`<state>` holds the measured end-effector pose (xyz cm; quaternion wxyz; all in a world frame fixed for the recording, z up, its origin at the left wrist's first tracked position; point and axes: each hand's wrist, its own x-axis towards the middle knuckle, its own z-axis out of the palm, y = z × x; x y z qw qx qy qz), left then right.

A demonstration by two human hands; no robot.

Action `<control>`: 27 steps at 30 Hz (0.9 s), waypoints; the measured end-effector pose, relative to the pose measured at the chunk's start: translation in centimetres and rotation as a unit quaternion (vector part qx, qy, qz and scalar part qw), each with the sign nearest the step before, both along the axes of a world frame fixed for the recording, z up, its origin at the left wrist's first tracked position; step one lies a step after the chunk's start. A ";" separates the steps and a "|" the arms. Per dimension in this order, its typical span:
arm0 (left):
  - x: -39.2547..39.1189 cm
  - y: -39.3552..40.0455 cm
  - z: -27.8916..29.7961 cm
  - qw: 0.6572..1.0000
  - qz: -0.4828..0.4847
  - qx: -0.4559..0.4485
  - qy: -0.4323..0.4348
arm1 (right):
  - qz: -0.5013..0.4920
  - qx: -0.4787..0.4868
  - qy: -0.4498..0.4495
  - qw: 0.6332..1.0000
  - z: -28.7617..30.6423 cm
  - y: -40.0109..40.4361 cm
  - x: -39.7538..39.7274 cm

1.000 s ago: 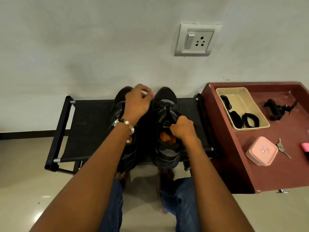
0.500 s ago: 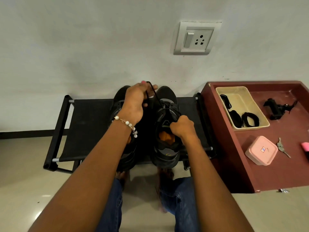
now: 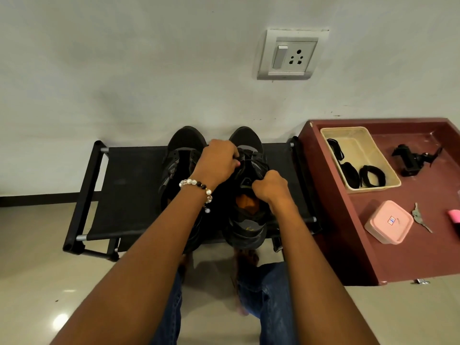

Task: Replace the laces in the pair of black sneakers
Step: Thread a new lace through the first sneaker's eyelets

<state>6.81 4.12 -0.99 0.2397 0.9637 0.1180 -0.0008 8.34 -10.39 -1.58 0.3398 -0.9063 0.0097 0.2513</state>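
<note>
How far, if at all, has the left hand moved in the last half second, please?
Yes: the left hand has dropped from the sneakers' toe end near the wall, down onto the laces of the right sneaker.

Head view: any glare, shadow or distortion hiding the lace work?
Head view: glare only on the floor; the black right sneaker swallows lace detail under the left hand and right hand; wide-angle bending skews the maroon table.

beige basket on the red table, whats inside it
The beige basket holds black laces, some coiled, lying along its left and near sides. How many cannot be told.
</note>
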 end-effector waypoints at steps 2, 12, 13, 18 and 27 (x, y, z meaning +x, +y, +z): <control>0.2 0.2 -0.4 0.999 0.010 0.033 0.013 | -0.004 0.004 0.003 1.000 0.0 0.0 0.0; -0.2 1.6 2.6 0.783 0.267 -0.555 -0.091 | -0.025 0.010 0.008 1.000 -0.2 0.1 0.0; -0.4 1.7 3.2 0.709 0.268 -0.640 -0.123 | -0.028 0.011 0.009 1.000 -0.2 0.1 0.0; -1.2 2.4 4.2 0.544 0.228 -0.784 -0.193 | -0.032 0.015 0.011 0.999 -0.2 0.2 0.0; -0.9 0.4 0.2 0.999 0.042 -0.004 0.006 | -0.030 0.034 -0.055 0.998 -0.1 0.6 0.0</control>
